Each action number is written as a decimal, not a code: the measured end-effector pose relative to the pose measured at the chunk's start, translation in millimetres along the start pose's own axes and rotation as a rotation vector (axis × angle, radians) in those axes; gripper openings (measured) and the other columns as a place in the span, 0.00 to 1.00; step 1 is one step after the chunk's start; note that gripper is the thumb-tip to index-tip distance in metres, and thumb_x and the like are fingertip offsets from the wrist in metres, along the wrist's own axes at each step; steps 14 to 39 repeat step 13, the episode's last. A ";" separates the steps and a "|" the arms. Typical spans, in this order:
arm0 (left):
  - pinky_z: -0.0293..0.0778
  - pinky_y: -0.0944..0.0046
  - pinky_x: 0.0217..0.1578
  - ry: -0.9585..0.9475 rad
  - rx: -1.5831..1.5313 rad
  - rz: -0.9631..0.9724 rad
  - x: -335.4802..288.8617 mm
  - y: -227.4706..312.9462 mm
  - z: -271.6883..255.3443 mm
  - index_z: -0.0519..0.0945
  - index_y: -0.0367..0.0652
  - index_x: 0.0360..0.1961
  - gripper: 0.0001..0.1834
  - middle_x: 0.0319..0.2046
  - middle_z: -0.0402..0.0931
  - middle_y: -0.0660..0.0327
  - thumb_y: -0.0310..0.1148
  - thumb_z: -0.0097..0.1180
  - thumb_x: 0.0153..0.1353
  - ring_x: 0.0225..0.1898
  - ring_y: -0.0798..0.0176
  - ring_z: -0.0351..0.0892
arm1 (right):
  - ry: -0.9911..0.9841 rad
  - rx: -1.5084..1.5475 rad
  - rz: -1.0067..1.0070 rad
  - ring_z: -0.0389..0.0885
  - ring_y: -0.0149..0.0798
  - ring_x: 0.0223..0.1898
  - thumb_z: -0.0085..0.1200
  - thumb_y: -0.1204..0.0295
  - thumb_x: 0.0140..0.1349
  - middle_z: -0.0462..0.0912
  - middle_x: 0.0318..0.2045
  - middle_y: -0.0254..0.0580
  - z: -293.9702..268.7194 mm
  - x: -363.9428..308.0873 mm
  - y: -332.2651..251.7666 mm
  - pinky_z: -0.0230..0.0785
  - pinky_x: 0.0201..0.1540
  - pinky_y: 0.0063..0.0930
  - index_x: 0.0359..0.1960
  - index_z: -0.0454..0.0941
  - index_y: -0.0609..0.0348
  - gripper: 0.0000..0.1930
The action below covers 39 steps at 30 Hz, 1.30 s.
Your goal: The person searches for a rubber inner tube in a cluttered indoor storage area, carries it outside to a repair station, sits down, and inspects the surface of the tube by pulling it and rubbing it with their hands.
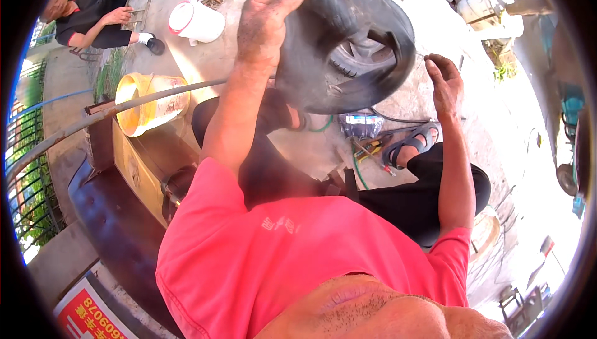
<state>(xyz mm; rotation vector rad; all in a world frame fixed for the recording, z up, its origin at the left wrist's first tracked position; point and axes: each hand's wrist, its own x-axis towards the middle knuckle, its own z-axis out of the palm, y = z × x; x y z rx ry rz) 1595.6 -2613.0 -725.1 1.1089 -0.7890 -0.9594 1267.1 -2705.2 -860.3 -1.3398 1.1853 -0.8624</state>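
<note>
My left hand is closed on the left edge of a black rubber inner tube, its thumb over the near surface. The tube is held up in front of me, soft and partly creased. Through the tube's hole a treaded tyre shows on the ground; most of it is hidden. My right hand is raised just right of the tube, apart from it. Its fingers are bent and parted from the thumb, with nothing between them.
Between my feet lie a dark plastic-wrapped package and several hand tools. A yellow bucket and a white bucket stand to the left. A long rod crosses there. Another person sits far left.
</note>
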 end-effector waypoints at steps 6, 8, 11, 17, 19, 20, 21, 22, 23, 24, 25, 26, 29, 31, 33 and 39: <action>0.72 0.72 0.48 0.287 0.164 0.419 19.4 19.4 -58.2 0.81 0.33 0.48 0.12 0.40 0.82 0.63 0.24 0.58 0.64 0.41 0.71 0.79 | -0.075 -0.007 0.080 0.81 0.32 0.46 0.59 0.62 0.66 0.86 0.41 0.42 -1.1 -1.4 -1.4 0.68 0.53 0.25 0.50 0.80 0.67 0.20; 0.72 0.72 0.49 0.408 0.447 0.466 21.4 24.6 -72.0 0.78 0.32 0.50 0.13 0.42 0.82 0.60 0.22 0.56 0.65 0.44 0.70 0.79 | -0.106 -0.008 0.081 0.81 0.33 0.45 0.58 0.62 0.67 0.86 0.41 0.43 0.5 -4.0 -9.3 0.69 0.53 0.26 0.50 0.80 0.67 0.19; 0.73 0.69 0.53 0.459 0.373 0.606 18.9 32.7 -74.1 0.71 0.31 0.58 0.19 0.50 0.80 0.52 0.21 0.54 0.65 0.50 0.61 0.80 | -0.113 0.011 0.106 0.83 0.35 0.45 0.56 0.63 0.67 0.86 0.42 0.44 7.7 -8.9 -16.5 0.72 0.53 0.29 0.50 0.80 0.67 0.19; 0.73 0.66 0.55 0.469 0.346 0.618 15.8 39.9 -83.5 0.73 0.32 0.57 0.19 0.52 0.79 0.52 0.21 0.55 0.65 0.50 0.60 0.81 | -0.120 0.001 0.146 0.83 0.37 0.46 0.56 0.62 0.67 0.86 0.43 0.45 8.0 -7.1 -13.2 0.72 0.55 0.30 0.51 0.80 0.66 0.20; 0.73 0.66 0.55 0.469 0.346 0.618 15.8 39.9 -83.5 0.73 0.32 0.57 0.19 0.52 0.79 0.52 0.21 0.55 0.65 0.50 0.60 0.81 | -0.120 0.001 0.146 0.83 0.37 0.46 0.56 0.62 0.67 0.86 0.43 0.45 8.0 -7.1 -13.2 0.72 0.55 0.30 0.51 0.80 0.66 0.20; 0.73 0.66 0.55 0.469 0.346 0.618 15.8 39.9 -83.5 0.73 0.32 0.57 0.19 0.52 0.79 0.52 0.21 0.55 0.65 0.50 0.60 0.81 | -0.120 0.001 0.146 0.83 0.37 0.46 0.56 0.62 0.67 0.86 0.43 0.45 8.0 -7.1 -13.2 0.72 0.55 0.30 0.51 0.80 0.66 0.20; 0.73 0.66 0.55 0.469 0.346 0.618 15.8 39.9 -83.5 0.73 0.32 0.57 0.19 0.52 0.79 0.52 0.21 0.55 0.65 0.50 0.60 0.81 | -0.120 0.001 0.146 0.83 0.37 0.46 0.56 0.62 0.67 0.86 0.43 0.45 8.0 -7.1 -13.2 0.72 0.55 0.30 0.51 0.80 0.66 0.20; 0.73 0.66 0.55 0.469 0.346 0.618 15.8 39.9 -83.5 0.73 0.32 0.57 0.19 0.52 0.79 0.52 0.21 0.55 0.65 0.50 0.60 0.81 | -0.120 0.001 0.146 0.83 0.37 0.46 0.56 0.62 0.67 0.86 0.43 0.45 8.0 -7.1 -13.2 0.72 0.55 0.30 0.51 0.80 0.66 0.20; 0.73 0.66 0.55 0.469 0.346 0.618 15.8 39.9 -83.5 0.73 0.32 0.57 0.19 0.52 0.79 0.52 0.21 0.55 0.65 0.50 0.60 0.81 | -0.120 0.001 0.146 0.83 0.37 0.46 0.56 0.62 0.67 0.86 0.43 0.45 8.0 -7.1 -13.2 0.72 0.55 0.30 0.51 0.80 0.66 0.20; 0.73 0.66 0.55 0.469 0.346 0.618 15.8 39.9 -83.5 0.73 0.32 0.57 0.19 0.52 0.79 0.52 0.21 0.55 0.65 0.50 0.60 0.81 | -0.120 0.001 0.146 0.83 0.37 0.46 0.56 0.62 0.67 0.86 0.43 0.45 8.0 -7.1 -13.2 0.72 0.55 0.30 0.51 0.80 0.66 0.20; 0.73 0.66 0.55 0.469 0.346 0.618 15.8 39.9 -83.5 0.73 0.32 0.57 0.19 0.52 0.79 0.52 0.21 0.55 0.65 0.50 0.60 0.81 | -0.120 0.001 0.146 0.83 0.37 0.46 0.56 0.62 0.67 0.86 0.43 0.45 8.0 -7.1 -13.2 0.72 0.55 0.30 0.51 0.80 0.66 0.20; 0.73 0.66 0.55 0.469 0.346 0.618 15.8 39.9 -83.5 0.73 0.32 0.57 0.19 0.52 0.79 0.52 0.21 0.55 0.65 0.50 0.60 0.81 | -0.120 0.001 0.146 0.83 0.37 0.46 0.56 0.62 0.67 0.86 0.43 0.45 8.0 -7.1 -13.2 0.72 0.55 0.30 0.51 0.80 0.66 0.20; 0.73 0.66 0.55 0.469 0.346 0.618 15.8 39.9 -83.5 0.73 0.32 0.57 0.19 0.52 0.79 0.52 0.21 0.55 0.65 0.50 0.60 0.81 | -0.120 0.001 0.146 0.83 0.37 0.46 0.56 0.62 0.67 0.86 0.43 0.45 8.0 -7.1 -13.2 0.72 0.55 0.30 0.51 0.80 0.66 0.20; 0.73 0.66 0.55 0.469 0.346 0.618 15.8 39.9 -83.5 0.73 0.32 0.57 0.19 0.52 0.79 0.52 0.21 0.55 0.65 0.50 0.60 0.81 | -0.120 0.001 0.146 0.83 0.37 0.46 0.56 0.62 0.67 0.86 0.43 0.45 8.0 -7.1 -13.2 0.72 0.55 0.30 0.51 0.80 0.66 0.20; 0.73 0.66 0.55 0.469 0.346 0.618 15.8 39.9 -83.5 0.73 0.32 0.57 0.19 0.52 0.79 0.52 0.21 0.55 0.65 0.50 0.60 0.81 | -0.120 0.001 0.146 0.83 0.37 0.46 0.56 0.62 0.67 0.86 0.43 0.45 8.0 -7.1 -13.2 0.72 0.55 0.30 0.51 0.80 0.66 0.20; 0.73 0.66 0.55 0.469 0.346 0.618 15.8 39.9 -83.5 0.73 0.32 0.57 0.19 0.52 0.79 0.52 0.21 0.55 0.65 0.50 0.60 0.81 | -0.120 0.001 0.146 0.83 0.37 0.46 0.56 0.62 0.67 0.86 0.43 0.45 8.0 -7.1 -13.2 0.72 0.55 0.30 0.51 0.80 0.66 0.20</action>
